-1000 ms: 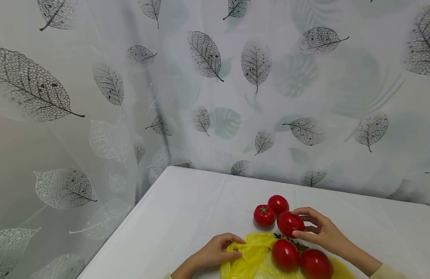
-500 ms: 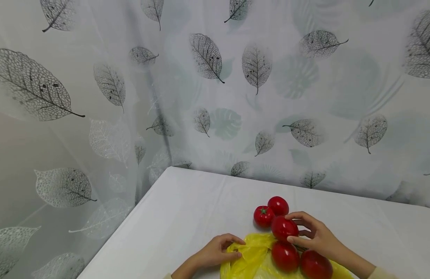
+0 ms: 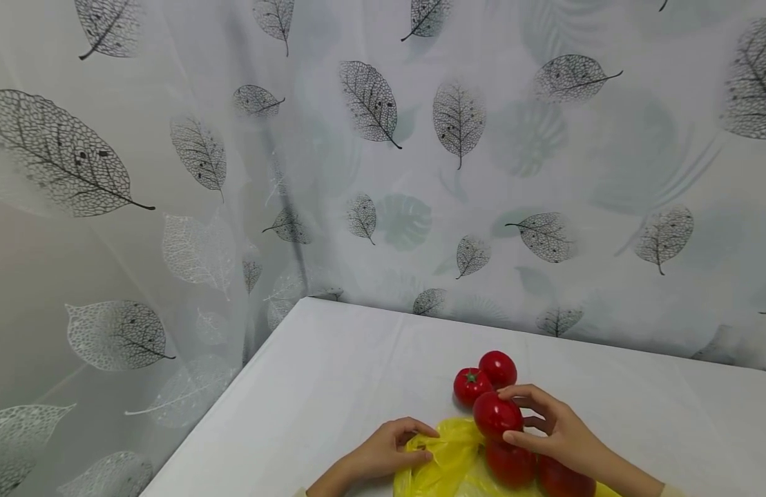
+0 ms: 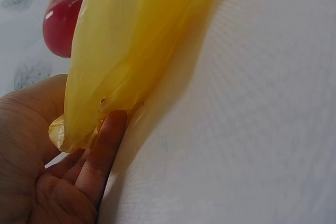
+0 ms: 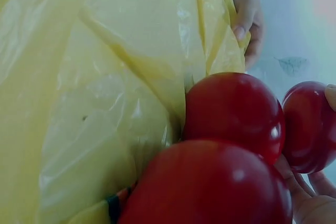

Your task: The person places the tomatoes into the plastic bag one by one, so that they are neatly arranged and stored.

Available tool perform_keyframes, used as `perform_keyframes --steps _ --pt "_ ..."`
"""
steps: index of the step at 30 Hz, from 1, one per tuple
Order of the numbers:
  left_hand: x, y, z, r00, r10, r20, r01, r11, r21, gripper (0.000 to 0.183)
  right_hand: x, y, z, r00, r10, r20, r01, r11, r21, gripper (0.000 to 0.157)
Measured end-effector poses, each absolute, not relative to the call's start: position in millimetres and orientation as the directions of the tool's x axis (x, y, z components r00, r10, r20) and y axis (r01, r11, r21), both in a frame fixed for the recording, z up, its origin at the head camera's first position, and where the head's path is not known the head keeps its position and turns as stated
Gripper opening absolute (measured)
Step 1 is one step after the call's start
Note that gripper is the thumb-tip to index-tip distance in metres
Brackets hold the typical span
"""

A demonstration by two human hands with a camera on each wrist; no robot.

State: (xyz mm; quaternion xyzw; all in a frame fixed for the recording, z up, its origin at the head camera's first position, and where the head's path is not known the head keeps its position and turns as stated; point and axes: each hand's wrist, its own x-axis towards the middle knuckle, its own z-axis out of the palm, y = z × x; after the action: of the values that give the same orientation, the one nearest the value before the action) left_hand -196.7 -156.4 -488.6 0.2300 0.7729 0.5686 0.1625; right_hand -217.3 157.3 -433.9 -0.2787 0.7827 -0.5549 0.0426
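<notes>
My right hand [image 3: 559,431] holds a glossy round red fruit [image 3: 494,415] between thumb and fingertips, just above another red fruit [image 3: 510,466] at the yellow plastic bag [image 3: 443,466]. My left hand [image 3: 383,452] pinches the bag's edge on its left side; the left wrist view shows thumb and fingers around the gathered yellow plastic [image 4: 107,66]. A second large red fruit [image 3: 563,480] lies beside the first, partly behind my right hand. In the right wrist view, two big red fruits [image 5: 233,111] sit against the bag, with the held one [image 5: 310,129] at the right.
A tomato with a green calyx [image 3: 472,386] and a smooth red fruit [image 3: 498,368] stand on the white table [image 3: 358,373] behind the bag. A leaf-patterned curtain [image 3: 414,172] hangs along the table's back and left sides.
My right hand has carried the red fruit left and slightly nearer, from beside the tomato to above the bag's upper edge. My left hand stays on the bag.
</notes>
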Motion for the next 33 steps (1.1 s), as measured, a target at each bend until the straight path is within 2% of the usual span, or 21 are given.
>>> perform_keyframes --steps 10,24,33 --pt "-198 -156 -489 -0.855 0.518 -0.018 0.149 0.280 0.948 0.024 -219 152 -437 -0.776 -0.558 0.295 -0.424 0.114 -0.899 0.046" --pt "-197 -155 -489 -0.848 0.529 -0.014 0.146 0.260 0.955 0.025 -216 140 -440 -0.780 -0.536 0.323 -0.450 0.122 -0.884 0.049" --pt "-196 -155 -489 -0.847 0.531 0.006 0.168 0.256 0.952 0.025 -216 130 -443 -0.719 -0.614 0.324 -0.433 0.032 -0.901 0.049"
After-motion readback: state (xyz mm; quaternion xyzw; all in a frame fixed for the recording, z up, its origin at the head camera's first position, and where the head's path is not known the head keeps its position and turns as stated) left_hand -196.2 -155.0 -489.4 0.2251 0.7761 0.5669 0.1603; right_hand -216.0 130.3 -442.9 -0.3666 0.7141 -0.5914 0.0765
